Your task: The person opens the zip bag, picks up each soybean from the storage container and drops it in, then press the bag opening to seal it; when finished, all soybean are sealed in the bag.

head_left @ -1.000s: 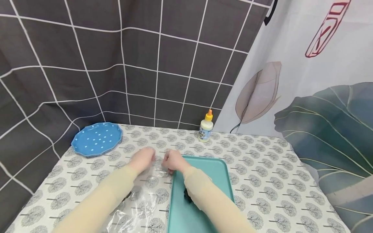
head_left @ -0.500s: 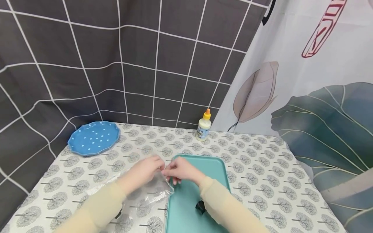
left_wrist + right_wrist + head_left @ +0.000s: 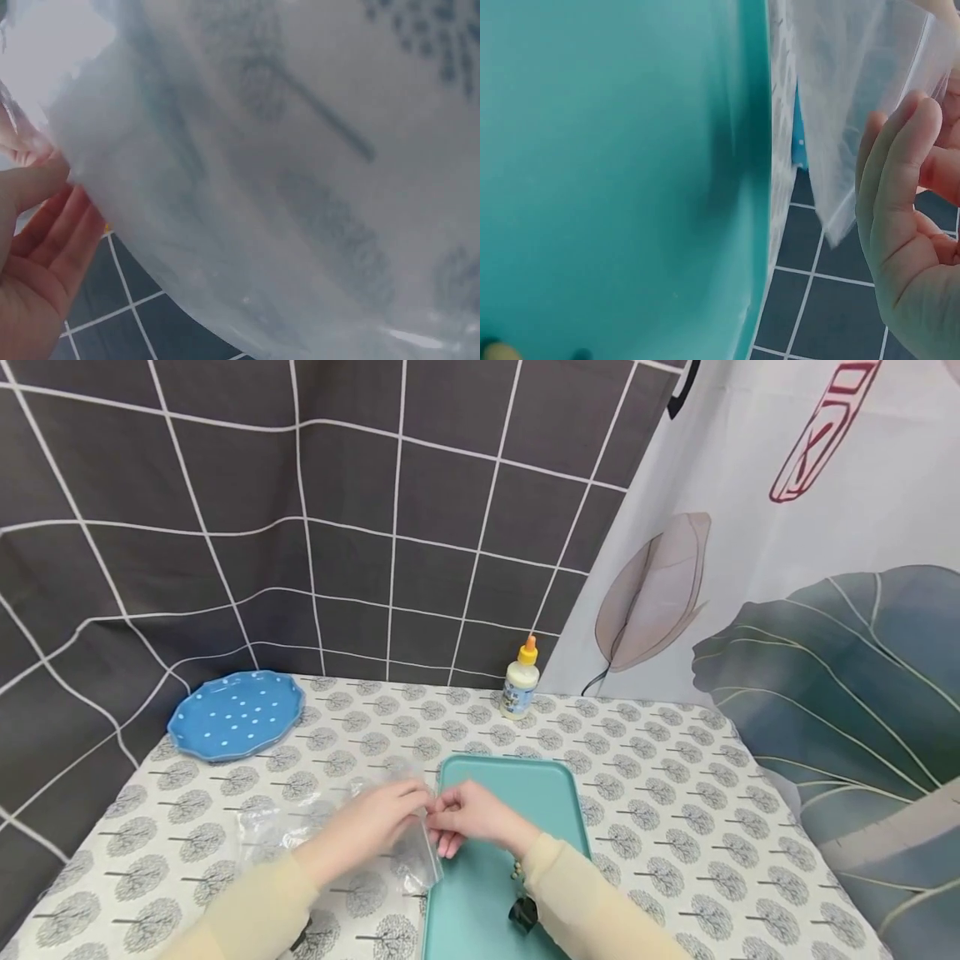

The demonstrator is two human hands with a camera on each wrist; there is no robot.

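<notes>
A clear plastic bag [image 3: 408, 852] hangs between my two hands just above the table, at the left edge of a teal tray [image 3: 540, 793]. My left hand [image 3: 375, 827] pinches the bag's top edge from the left. My right hand [image 3: 468, 817] pinches the same edge from the right, over the tray. The bag [image 3: 285, 187] fills the left wrist view; the bag [image 3: 862, 97] hangs beside the tray [image 3: 615, 180] in the right wrist view. Another crumpled clear bag [image 3: 273, 827] lies on the table to the left.
A blue dotted plate [image 3: 236, 714] sits at the far left corner. A small glue bottle [image 3: 520, 681] with an orange cap stands at the back by the curtain. Small beads [image 3: 516, 870] and a dark object [image 3: 522, 912] lie on the tray near my right sleeve.
Both hands have drawn toward me and lifted the clear bag off the table; it now hangs from their pinch at the tray's left edge.
</notes>
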